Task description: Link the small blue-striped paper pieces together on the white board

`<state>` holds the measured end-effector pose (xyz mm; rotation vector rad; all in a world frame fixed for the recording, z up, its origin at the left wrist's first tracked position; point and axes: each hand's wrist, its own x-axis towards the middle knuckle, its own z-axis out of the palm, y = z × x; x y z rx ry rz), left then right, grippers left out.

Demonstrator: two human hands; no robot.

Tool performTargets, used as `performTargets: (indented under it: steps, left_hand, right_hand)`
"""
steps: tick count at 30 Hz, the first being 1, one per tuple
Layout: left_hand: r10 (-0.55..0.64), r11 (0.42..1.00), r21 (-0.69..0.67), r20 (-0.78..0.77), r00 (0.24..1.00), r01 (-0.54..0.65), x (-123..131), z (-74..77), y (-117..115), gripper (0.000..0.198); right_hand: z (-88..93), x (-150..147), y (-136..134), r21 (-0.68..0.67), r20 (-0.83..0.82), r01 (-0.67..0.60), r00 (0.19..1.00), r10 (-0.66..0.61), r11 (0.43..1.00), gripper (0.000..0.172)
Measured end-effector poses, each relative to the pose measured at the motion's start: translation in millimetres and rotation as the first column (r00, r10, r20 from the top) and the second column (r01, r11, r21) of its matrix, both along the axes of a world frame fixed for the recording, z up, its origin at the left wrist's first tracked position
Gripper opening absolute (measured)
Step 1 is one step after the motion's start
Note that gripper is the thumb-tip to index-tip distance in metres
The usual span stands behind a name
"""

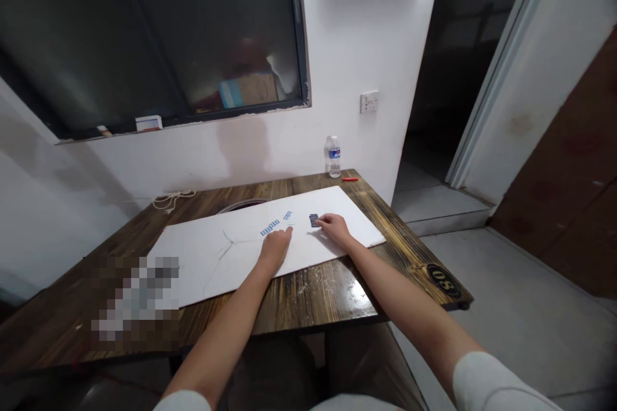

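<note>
A white board (202,270) lies across the wooden table. On it, several small blue-outlined rectangular pieces form a slanted row (270,227), and a shorter group (288,215) sits to the upper right of that row. My left hand (276,248) rests on the board just below the row, its fingers curled; anything inside them is hidden. Between the thumb and fingers of my right hand (335,229) is the edge of a dark blue rectangular piece with pale bars (313,220), close above the board. Thin dark lines (231,243) mark the board's left half.
A plastic water bottle (334,157) and a red pen (349,179) stand and lie at the table's back right. A pale cord (173,198) is at the back left. Part of a round rim (241,205) shows behind the board. A number disc (442,279) marks the right corner.
</note>
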<state>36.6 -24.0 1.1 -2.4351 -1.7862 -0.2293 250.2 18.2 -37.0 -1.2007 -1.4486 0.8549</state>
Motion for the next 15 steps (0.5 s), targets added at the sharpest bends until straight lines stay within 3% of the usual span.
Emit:
performTargets:
  steps: [3, 6, 12, 15]
  left_hand:
    - [0.065, 0.997, 0.061, -0.13, 0.989, -0.057, 7, -1.0, -2, 0.038]
    - [0.099, 0.994, 0.071, -0.163, 0.982, -0.088, 14, -0.1, -5, 0.039]
    - [0.092, 0.994, 0.057, -0.019, 0.996, -0.091, 6, 2.7, 2, 0.028]
    - [0.023, 0.998, 0.061, 0.024, 0.999, -0.024, -3, 1.8, 9, 0.022]
  right_hand:
    - [0.2, 0, 0, -0.004, 0.007, 0.007, 1.0, -0.007, 1.0, 0.027]
    - [-0.5, 1, 1, -0.006, 0.012, -0.003, 1.0, 0.003, 1.0, 0.026]
    - [-6.4, 1, 7, -0.017, -0.093, -0.048, 0.995, 0.046, 0.999, 0.032]
    - [-6.5, 2, 8, -0.028, -0.155, -0.06, 0.986, 0.055, 0.998, 0.035]
